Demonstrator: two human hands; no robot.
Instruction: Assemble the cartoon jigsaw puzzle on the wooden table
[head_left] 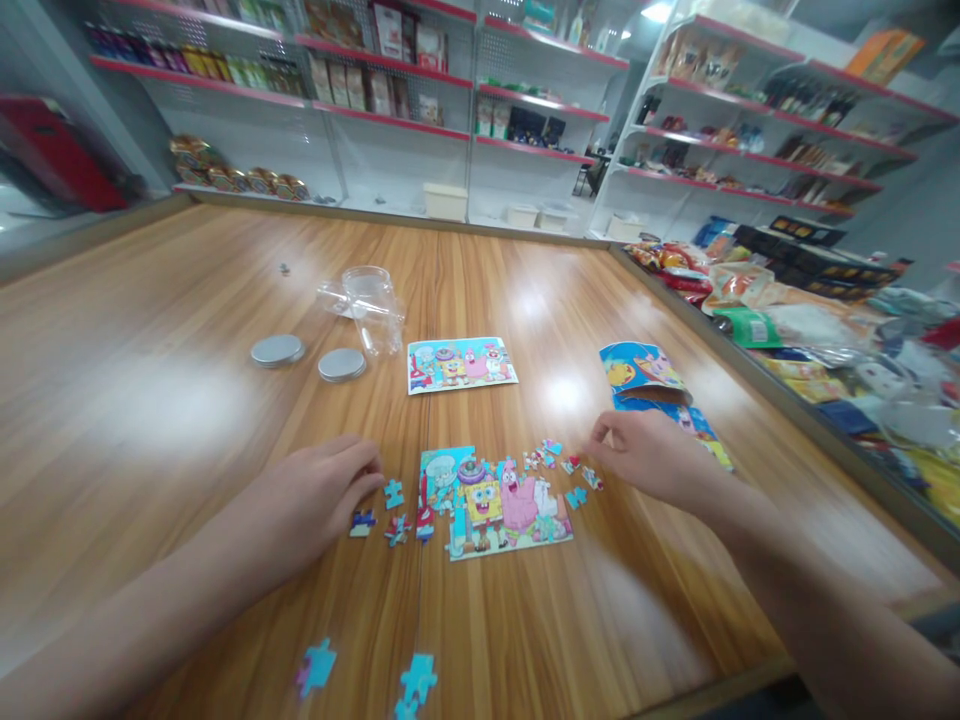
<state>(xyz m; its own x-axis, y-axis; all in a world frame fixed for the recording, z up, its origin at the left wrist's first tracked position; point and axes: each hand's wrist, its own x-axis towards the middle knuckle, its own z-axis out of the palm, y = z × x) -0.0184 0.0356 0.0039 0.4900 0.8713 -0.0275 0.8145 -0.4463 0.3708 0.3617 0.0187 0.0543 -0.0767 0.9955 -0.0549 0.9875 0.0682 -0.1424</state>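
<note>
A partly assembled cartoon jigsaw puzzle [484, 505] lies on the table between my hands, its top and left edges uneven. My left hand [334, 490] rests left of it, fingers loosely bent and thumb a little apart, with nothing visible in it. By its fingertips are a light-blue puzzle piece [394, 493], a dark-blue and yellow piece [363, 523] and a multicoloured piece [397, 530]. My right hand [637, 450] pinches thumb and fingers together at the puzzle's upper right, over loose pieces [547, 453]; whatever sits between the fingertips is too small to name. Another blue piece [577, 497] lies below.
Behind the puzzle lies a matching picture card [462, 365]. Clear plastic containers [367, 300] and silver round lids [342, 365] stand back left. A blue printed wrapper [645, 370] lies beyond my right hand. Loose pieces [318, 668] lie near the front. Packaged goods [750, 325] border the right edge.
</note>
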